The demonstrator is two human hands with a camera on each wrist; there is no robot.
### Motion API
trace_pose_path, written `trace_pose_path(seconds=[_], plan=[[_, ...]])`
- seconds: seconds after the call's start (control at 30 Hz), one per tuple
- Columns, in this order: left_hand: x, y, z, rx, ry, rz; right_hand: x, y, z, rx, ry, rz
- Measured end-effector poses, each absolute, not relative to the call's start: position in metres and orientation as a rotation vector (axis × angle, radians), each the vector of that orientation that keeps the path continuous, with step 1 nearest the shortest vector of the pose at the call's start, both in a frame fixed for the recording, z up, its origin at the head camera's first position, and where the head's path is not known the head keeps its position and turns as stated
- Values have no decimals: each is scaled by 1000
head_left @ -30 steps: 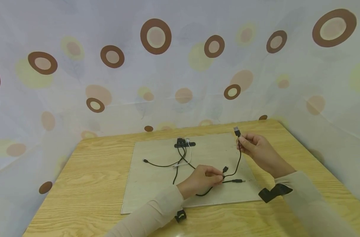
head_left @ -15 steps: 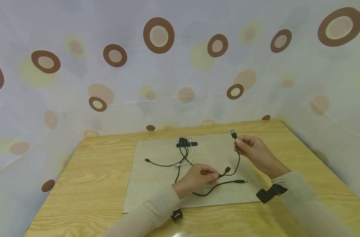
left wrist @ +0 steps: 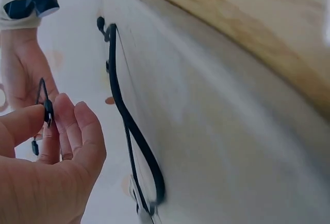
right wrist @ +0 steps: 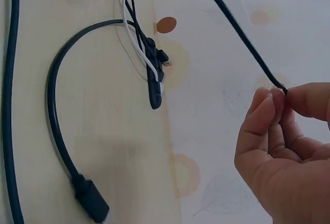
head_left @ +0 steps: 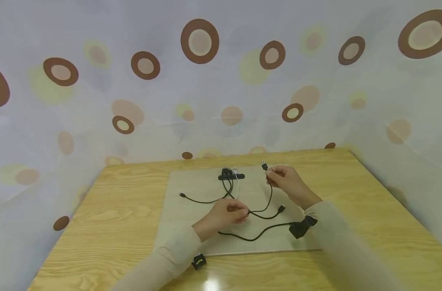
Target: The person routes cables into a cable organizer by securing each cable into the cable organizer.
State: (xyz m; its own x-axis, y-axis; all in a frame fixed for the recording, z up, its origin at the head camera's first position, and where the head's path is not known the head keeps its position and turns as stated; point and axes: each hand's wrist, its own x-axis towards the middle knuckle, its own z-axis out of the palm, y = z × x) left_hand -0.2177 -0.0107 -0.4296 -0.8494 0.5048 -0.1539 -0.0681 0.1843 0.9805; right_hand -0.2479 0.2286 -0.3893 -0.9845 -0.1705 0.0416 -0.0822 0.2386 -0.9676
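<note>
My right hand (head_left: 290, 184) pinches a black USB cable (head_left: 270, 196) just below its USB plug (head_left: 264, 166), which points up above the board. From there the cable hangs in a curve to my left hand (head_left: 224, 216), whose thumb and fingertips pinch it low over the board. A short black length with a dark connector (head_left: 281, 209) runs right from the left fingertips. In the right wrist view, thumb and fingers grip the cable's end, and the plug is hidden. Another black cable (head_left: 251, 240) lies nearer the board's front edge, its right end hidden behind the right wrist's camera.
A pale board (head_left: 184, 234) lies on the wooden table (head_left: 115, 210). Near its back edge, a black cable clip strip (head_left: 231, 176) holds black cables and a white cable (head_left: 237, 188). A loose black plug (head_left: 182, 195) lies at left. Patterned cloth (head_left: 163, 105) hangs behind.
Both hands have moved left with the cable, the right one farther, bringing the USB plug nearer the clip strip. More of the length with the dark connector shows beyond the left fingertips.
</note>
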Motion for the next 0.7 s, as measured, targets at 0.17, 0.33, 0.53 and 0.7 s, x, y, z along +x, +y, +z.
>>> trace_pose_path(seconds=[0.17,0.33,0.53,0.7], plan=[[-224,-24,-428,413,2039,1715,-266,216,-402,-191,2386,-1895],[-232,-32,-425,436,2134,1686,-282,207,-413,-138,2371,-1932],[-239,-40,-425,490,2343,1540,-295,193,-423,-1,2450,-1908],[-244,-50,-424,567,2521,1423,-307,174,-433,117,2569,-1794]])
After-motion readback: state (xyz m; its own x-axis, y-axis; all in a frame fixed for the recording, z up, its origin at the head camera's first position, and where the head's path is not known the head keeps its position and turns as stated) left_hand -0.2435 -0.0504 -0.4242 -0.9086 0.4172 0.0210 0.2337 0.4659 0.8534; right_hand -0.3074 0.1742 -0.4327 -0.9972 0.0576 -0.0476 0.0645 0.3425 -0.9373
